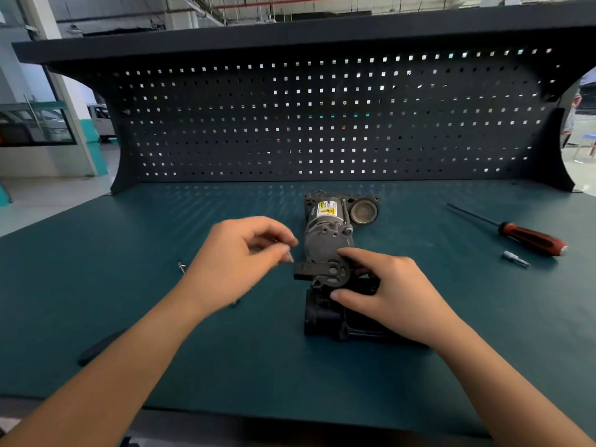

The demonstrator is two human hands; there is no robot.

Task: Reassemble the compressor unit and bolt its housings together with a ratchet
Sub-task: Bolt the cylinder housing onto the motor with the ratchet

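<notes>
Green desk (96, 253), black housing (322, 273) meeting compressor motor (325, 235)
right hand (387, 291) grips black housing, left hand (238, 253) blurred, grip unclear; align holes, seat flush before bolting

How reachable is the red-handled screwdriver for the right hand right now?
Probably yes: bare mat lies between the right hand and the screwdriver, though that hand grips the black housing and must release first.

Bare forearms (135, 350), left hand (238, 256), right hand (390, 291) (both hands bare)
</notes>
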